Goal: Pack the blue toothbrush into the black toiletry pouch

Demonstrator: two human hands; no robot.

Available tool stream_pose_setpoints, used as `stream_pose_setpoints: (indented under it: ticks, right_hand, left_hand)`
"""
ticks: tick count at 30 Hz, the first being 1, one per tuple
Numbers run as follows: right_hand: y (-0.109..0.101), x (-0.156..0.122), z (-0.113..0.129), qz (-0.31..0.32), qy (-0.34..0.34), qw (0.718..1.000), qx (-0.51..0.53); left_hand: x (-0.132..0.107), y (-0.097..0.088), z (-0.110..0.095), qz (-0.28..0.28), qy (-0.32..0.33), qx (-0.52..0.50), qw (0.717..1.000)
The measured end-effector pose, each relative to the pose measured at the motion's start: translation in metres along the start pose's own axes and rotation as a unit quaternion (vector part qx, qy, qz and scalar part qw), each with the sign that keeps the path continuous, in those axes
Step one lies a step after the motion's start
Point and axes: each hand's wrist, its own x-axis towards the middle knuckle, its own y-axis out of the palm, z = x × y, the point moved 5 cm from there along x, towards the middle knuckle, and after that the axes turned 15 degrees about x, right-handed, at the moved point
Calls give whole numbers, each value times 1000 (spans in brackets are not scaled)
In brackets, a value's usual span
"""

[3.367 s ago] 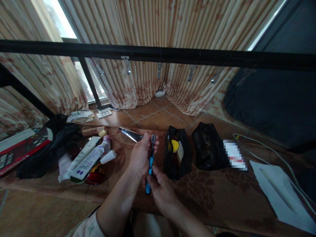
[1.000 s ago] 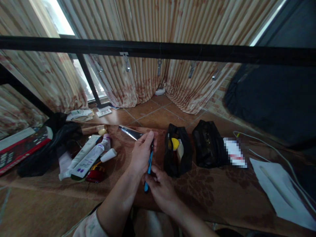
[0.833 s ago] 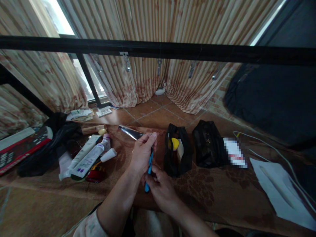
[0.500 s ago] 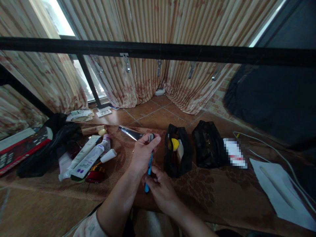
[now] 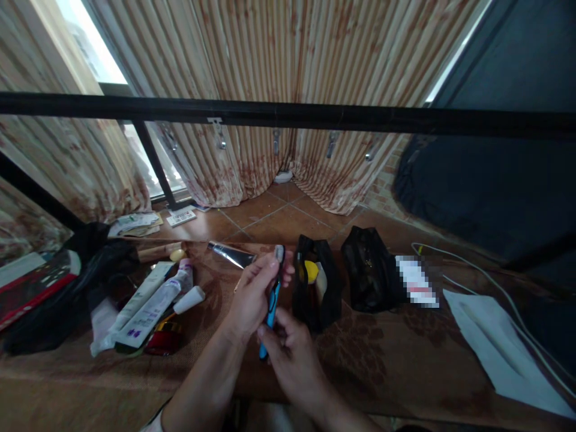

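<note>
A blue and black toothbrush (image 5: 273,298) stands tilted between my hands, its pale bristles uppermost. My left hand (image 5: 254,292) closes round its neck just below the head. Lower down, the fingers of my right hand (image 5: 289,340) pinch the blue handle. Right of the brush sits an open black mesh pouch (image 5: 330,288), with a yellow round thing (image 5: 311,271) and a pale item inside. Behind my left hand lies a dark, shiny squeeze tube (image 5: 231,254) on the brown cloth.
On the left are several tubes (image 5: 146,312), a red jar (image 5: 165,339), a black plastic bag (image 5: 85,282) and a red box (image 5: 40,288). A second black pouch (image 5: 369,270), a white sheet (image 5: 499,342) and a cable (image 5: 495,279) lie right. A black bar (image 5: 288,114) crosses behind.
My left hand has turned, so the bristles now show above its fingers. Both hands still hold the toothbrush. The view has shifted, with the tabletop things now slightly lower and further left.
</note>
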Motion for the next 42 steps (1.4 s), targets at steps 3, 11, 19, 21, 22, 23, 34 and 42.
stream_pose_setpoints:
  ticks: [3, 11, 19, 21, 22, 23, 34, 42]
  right_hand:
    - [-13, 2, 23, -14, -63, 998, -12]
    - [-98, 21, 70, -221, -191, 940, -176]
    - [-110, 28, 64, -215, -138, 939, -231]
    - [-109, 28, 64, -226, -120, 932, -258]
    - [-107, 28, 65, -231, -109, 924, -286]
    - [-106, 28, 66, -234, -98, 913, -320]
    - [-98, 29, 66, -234, -8, 817, -526]
    - [-100, 27, 64, -236, -81, 814, -525]
  left_hand:
    - [1, -5, -1, -6, 1, -6, 1000]
    - [6, -1, 18, -47, 48, 253, 965]
    - [3, 7, 29, -46, 68, 444, 892]
    - [4, 7, 31, -32, 61, 458, 886]
    - [4, 8, 32, -23, 61, 461, 885]
    - [5, 8, 34, -16, 62, 462, 884]
    - [6, 9, 41, 20, 64, 485, 872]
    - [5, 11, 37, 14, 61, 486, 872]
